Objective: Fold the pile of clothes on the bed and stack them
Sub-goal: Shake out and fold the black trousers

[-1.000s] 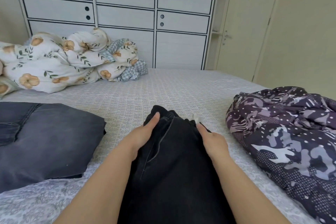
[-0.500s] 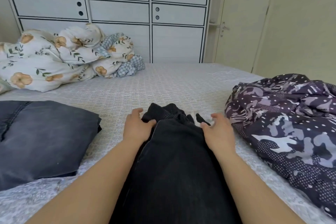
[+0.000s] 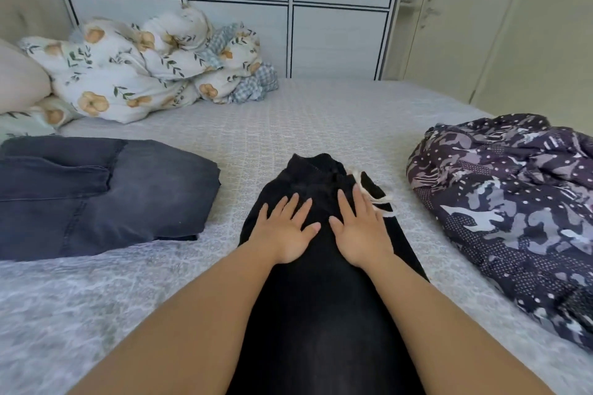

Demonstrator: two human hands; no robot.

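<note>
Both hands are lying flat on a black garment (image 3: 321, 314) that is stretching lengthwise down the middle of the bed (image 3: 321, 119), running from the bottom edge of the view up toward the wardrobe. The left hand (image 3: 285, 231) is resting palm down on the cloth with its fingers straight and spread apart, holding nothing. The right hand (image 3: 361, 229) is lying just beside it in the same way, fingers straight and fanned, thumb pointing inward toward the left thumb; the two thumbs are near each other but not touching. A pale drawstring (image 3: 372, 196) is showing at the far end of the black garment, just beside the right fingertips; whether they are touching it is hard to tell.

To the left, folded dark grey jeans (image 3: 96, 189) are lying on the bed, apart from the black garment. To the right, a crumpled purple patterned garment (image 3: 513, 202) is sitting near the bed's edge. At the far left, a bunched floral duvet (image 3: 144, 64) is lying in front of a pale wardrobe (image 3: 321, 26).
</note>
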